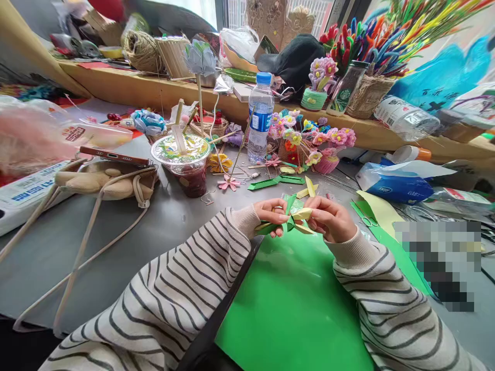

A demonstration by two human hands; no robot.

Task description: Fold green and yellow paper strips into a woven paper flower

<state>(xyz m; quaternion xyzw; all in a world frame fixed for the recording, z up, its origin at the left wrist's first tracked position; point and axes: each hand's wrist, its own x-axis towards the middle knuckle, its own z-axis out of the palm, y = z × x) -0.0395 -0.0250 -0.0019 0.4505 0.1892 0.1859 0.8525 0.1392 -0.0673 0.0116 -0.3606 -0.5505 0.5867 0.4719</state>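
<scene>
Two hands: meet at frame centre, both in striped sleeves.
Left hand (270, 214): fingers closed on the green end of a folded paper piece (291, 220).
Right hand (329, 219): fingers pinched shut on the piece's yellow strips.
Paper piece: held just above the green sheet (290, 304) on the grey tabletop (116, 247).
Behind: cup (185, 162) left of centre, bottle (260, 117) upper centre, paper flowers (309, 139) beside it.
</scene>
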